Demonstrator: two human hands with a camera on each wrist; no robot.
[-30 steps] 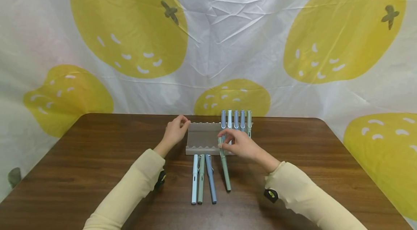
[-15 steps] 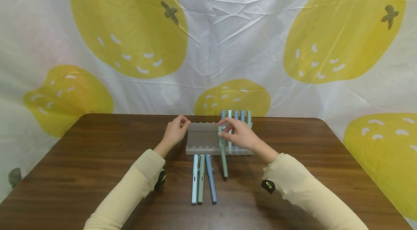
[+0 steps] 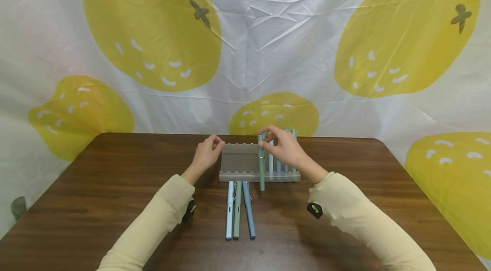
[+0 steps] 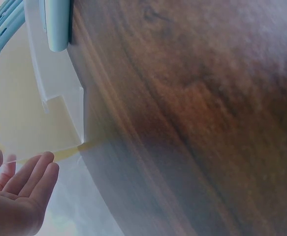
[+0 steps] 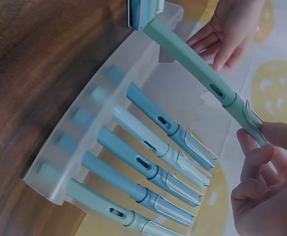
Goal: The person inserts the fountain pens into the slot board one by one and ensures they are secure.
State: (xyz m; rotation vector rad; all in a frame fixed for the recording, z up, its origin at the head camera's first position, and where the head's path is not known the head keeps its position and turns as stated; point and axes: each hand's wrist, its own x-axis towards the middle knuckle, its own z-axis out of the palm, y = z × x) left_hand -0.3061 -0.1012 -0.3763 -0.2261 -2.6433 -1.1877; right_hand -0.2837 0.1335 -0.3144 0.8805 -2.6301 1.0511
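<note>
My right hand [image 3: 284, 146] pinches a green pen [image 3: 262, 168] by its clipped cap end, and the pen hangs over the front of the clear notched rack [image 3: 239, 163]. In the right wrist view, the held green pen [image 5: 197, 66] slants above a row of several blue and green pens standing in the rack's right part. My left hand [image 3: 206, 154] is at the rack's left end, thumb and fingertips pinching its upper corner; in the left wrist view the left hand [image 4: 22, 196] has its other fingers extended beside the rack's side edge.
In front of the rack, a light blue pen [image 3: 229, 211], a green pen [image 3: 237, 211] and a blue pen [image 3: 248, 211] lie on the brown wooden table [image 3: 153, 156]. Behind stands a white curtain [image 3: 264, 49] with yellow fruit prints.
My right hand has lifted the green pen and carried it back from the table to over the rack, turning it more upright. The left hand has stayed at the rack's left end.
</note>
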